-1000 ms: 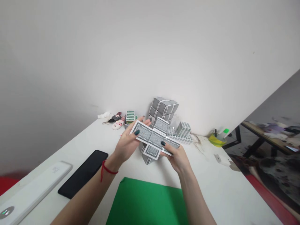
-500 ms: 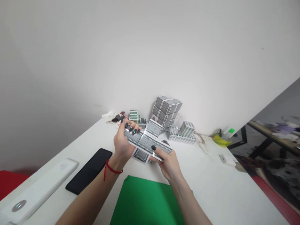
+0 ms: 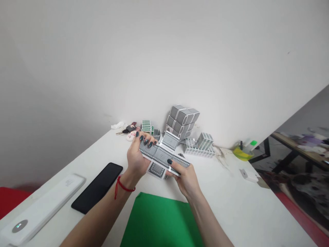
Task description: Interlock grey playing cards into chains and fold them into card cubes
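Observation:
Between my two hands, above the white table, is a cross-shaped piece of joined playing cards [image 3: 162, 156] with grey patterned backs. My left hand [image 3: 137, 154] grips its left end, fingers over the top. At the right end, my right hand [image 3: 186, 175] pinches it, thumb on the patterned face and fingers underneath. One flap of the piece points away toward the wall, another points toward me. Behind it stands a stack of grey card blocks [image 3: 181, 120]. Right of that stack, a smaller card block [image 3: 205, 141] rests on a low card structure [image 3: 199, 151].
A green sheet [image 3: 161, 223] lies on the table [image 3: 223, 195] in front of me. To the left are a black phone [image 3: 97, 187] and a long white device [image 3: 43, 206]. Green-edged cards [image 3: 146, 126] and keys [image 3: 125, 131] sit near the wall. A yellow-green holder [image 3: 243, 154] stands at the right.
Both hands and the card piece have shifted slightly to the right, my left hand most. Both grips stay on the piece, and the surrounding things have not visibly moved.

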The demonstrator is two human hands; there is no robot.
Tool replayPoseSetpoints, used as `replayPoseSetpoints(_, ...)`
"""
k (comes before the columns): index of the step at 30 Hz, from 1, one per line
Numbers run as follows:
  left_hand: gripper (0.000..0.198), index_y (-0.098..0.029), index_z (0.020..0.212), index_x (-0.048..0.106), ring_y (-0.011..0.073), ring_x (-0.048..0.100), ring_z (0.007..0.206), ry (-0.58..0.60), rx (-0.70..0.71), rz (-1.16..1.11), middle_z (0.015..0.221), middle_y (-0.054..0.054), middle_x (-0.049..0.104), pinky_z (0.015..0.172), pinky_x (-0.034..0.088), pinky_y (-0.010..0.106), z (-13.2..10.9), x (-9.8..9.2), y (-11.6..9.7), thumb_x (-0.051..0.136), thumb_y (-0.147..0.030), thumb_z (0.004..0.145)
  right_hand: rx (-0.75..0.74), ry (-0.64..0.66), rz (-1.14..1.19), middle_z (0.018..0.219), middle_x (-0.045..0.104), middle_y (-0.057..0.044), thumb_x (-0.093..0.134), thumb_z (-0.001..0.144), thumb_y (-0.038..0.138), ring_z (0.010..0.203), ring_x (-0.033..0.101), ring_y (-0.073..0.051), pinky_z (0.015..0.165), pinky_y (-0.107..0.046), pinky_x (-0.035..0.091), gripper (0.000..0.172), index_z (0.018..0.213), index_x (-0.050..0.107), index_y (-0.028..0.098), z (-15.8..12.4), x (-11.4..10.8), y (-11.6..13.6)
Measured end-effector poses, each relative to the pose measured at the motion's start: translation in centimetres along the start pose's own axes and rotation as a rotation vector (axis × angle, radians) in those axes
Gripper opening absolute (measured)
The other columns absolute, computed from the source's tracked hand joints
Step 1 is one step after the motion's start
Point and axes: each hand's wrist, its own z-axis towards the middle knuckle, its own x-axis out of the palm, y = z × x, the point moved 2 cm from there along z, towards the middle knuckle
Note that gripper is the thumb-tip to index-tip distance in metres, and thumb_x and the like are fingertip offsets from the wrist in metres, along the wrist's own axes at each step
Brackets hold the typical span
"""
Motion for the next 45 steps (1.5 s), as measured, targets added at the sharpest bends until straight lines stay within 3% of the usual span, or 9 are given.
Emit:
replayPoseSetpoints(14, 0.025, -0.017, 0.067, 0.044, 0.0078, 0.043, 0.051, -0.018, -0.015, -0.021, 0.058, -0.003, 0.039, 0.061, 0.045, 0.023, 0.1, -0.4, 0.3, 0.035, -0.019, 0.091, -0.002, -0.010, -0.036, 0.091, 0.071, -0.007, 0.078, 0.057, 0.026, 0.071, 0.067, -0.022, 0.050, -0.030, 0.058, 0.035, 0.086, 0.067, 0.012, 0.1, -0.2, 0.3)
replayPoseSetpoints(18, 0.023, -0.017, 0.077, 0.052, 0.0102, 0.056, 0.064, -0.095, -0.069, 0.016, 0.066, 0.000, 0.053, 0.075, 0.049, 0.028, 0.5, -1.0, 0.4, 0.036, -0.021, 0.092, -0.055, 0.006, -0.075, 0.096, 0.070, -0.007, 0.077, 0.058, 0.029, 0.082, 0.066, -0.025, 0.057, -0.032, 0.058, 0.037, 0.091, 0.067, 0.014, 0.0, -0.1, 0.9)
replayPoseSetpoints(21, 0.024, -0.019, 0.100, 0.055, 0.0169, 0.061, 0.093, -0.146, -0.136, 0.113, 0.093, 0.006, 0.064, 0.089, 0.046, 0.035, 0.8, -1.4, 0.5, 0.039, -0.034, 0.091, -0.216, -0.050, -0.246, 0.088, 0.072, -0.006, 0.074, 0.063, 0.033, 0.078, 0.067, -0.025, 0.065, -0.036, 0.057, 0.032, 0.088, 0.069, 0.015, -0.1, -0.6, 1.5)
replayPoseSetpoints(25, 0.050, -0.021, 0.119, 0.047, 0.0228, 0.053, 0.113, -0.125, -0.272, 0.183, 0.122, 0.011, 0.055, 0.094, 0.044, 0.041, 0.7, -1.6, 0.6, 0.042, -0.056, 0.084, -0.656, -0.193, -0.595, 0.081, 0.072, -0.004, 0.067, 0.071, 0.029, 0.078, 0.067, -0.025, 0.077, -0.039, 0.053, 0.013, 0.081, 0.073, 0.023, -0.7, -1.8, 2.3)
replayPoseSetpoints(31, 0.083, -0.014, 0.116, 0.053, 0.0352, 0.051, 0.112, -0.063, -0.498, 0.179, 0.115, 0.018, 0.058, 0.088, 0.045, 0.049, -0.2, -2.1, 1.1, 0.038, -0.079, 0.067, -1.141, 0.089, -0.989, 0.106, 0.068, -0.005, 0.054, 0.081, 0.024, 0.105, 0.060, -0.026, 0.090, -0.044, 0.048, 0.027, 0.104, 0.067, 0.029, -1.2, -2.6, 2.0)
replayPoseSetpoints(34, 0.079, -0.013, 0.116, 0.054, 0.0342, 0.049, 0.115, 0.036, -0.553, 0.156, 0.118, 0.017, 0.057, 0.091, 0.042, 0.048, -0.5, -1.8, 1.5, 0.040, -0.075, 0.070, -1.185, 0.186, -1.196, 0.112, 0.065, -0.006, 0.045, 0.086, 0.020, 0.114, 0.054, -0.025, 0.094, -0.046, 0.045, 0.032, 0.111, 0.063, 0.028, -0.7, -2.5, 1.2)
replayPoseSetpoints(37, 0.046, -0.019, 0.118, 0.054, 0.0275, 0.053, 0.113, 0.045, -0.501, 0.222, 0.119, 0.010, 0.058, 0.093, 0.042, 0.042, -0.2, -1.4, 1.5, 0.049, -0.045, 0.080, -1.241, 0.240, -1.353, 0.120, 0.061, -0.005, 0.042, 0.085, 0.011, 0.122, 0.046, -0.024, 0.100, -0.048, 0.039, 0.040, 0.117, 0.058, 0.029, 0.0, -2.1, 0.4)
replayPoseSetpoints(41, 0.035, -0.020, 0.115, 0.055, 0.0237, 0.058, 0.105, -0.006, -0.397, 0.356, 0.109, 0.006, 0.064, 0.089, 0.046, 0.036, 0.5, -1.4, 0.6, 0.050, -0.019, 0.080, -1.123, 0.123, -1.483, 0.142, 0.035, -0.010, 0.049, 0.078, 0.006, 0.133, 0.024, -0.030, 0.104, -0.056, 0.029, 0.057, 0.132, 0.043, 0.024, 0.5, -1.7, 0.3)
replayPoseSetpoints(45, 0.041, -0.017, 0.116, 0.052, 0.0241, 0.057, 0.106, 0.026, -0.188, 0.458, 0.108, 0.006, 0.064, 0.092, 0.043, 0.037, 1.0, -1.8, -0.5, 0.058, -0.018, 0.075, -0.733, 0.328, -1.413, 0.151, 0.003, -0.015, 0.058, 0.071, 0.016, 0.138, 0.006, -0.032, 0.106, -0.055, 0.025, 0.093, 0.144, 0.000, 0.017, -0.1, -1.3, 0.8)
